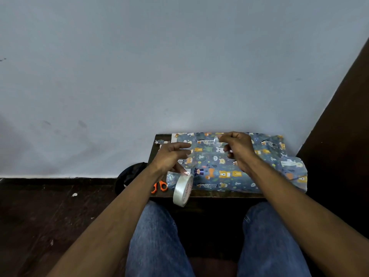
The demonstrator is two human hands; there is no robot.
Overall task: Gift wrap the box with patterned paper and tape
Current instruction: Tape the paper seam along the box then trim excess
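The right hand (238, 148) pinches a pulled strip of tape over the paper-covered box (235, 162) filling the counter (209, 193), while the left hand (171, 156), fingers outstretched, hooks the tape roll (182, 189) at the front-left edge, apparently keeping the strip taut.

Glossy patterned paper (229, 166), shiny clear tape roll (183, 189), dark wooden table (209, 193)

Blue denim jeans (159, 236), bare forearms, no sleeves visible

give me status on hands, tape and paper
Left hand fingers out, tape roll hanging by it. Right hand pinching a clear tape strip over the patterned paper. Scissors beside, nothing blocking.
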